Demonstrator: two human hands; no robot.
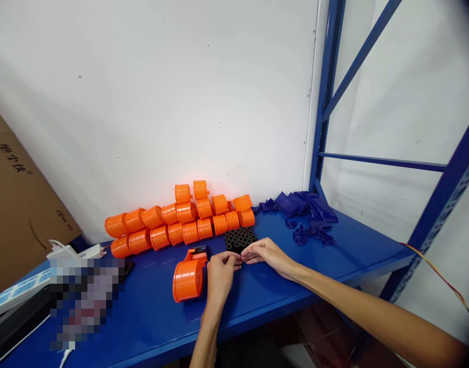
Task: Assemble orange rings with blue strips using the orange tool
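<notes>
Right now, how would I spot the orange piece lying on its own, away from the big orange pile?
Start at the blue shelf top under the white wall. In front of the stacked orange pile, just beside the left hand, lies a single orange dispenser. Unlike the plain stacked shells, it sits alone and has a dark blue part at its top.

Glossy orange plastic housing (188, 278), matt black rollers (240, 239)

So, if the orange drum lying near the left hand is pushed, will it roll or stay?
The orange drum looks round and ribbed, so it could roll. Yet it seems to lie on its curved side with a dark blue part at its top, which may stop it. It looks like hollow plastic, so probably light.
</notes>
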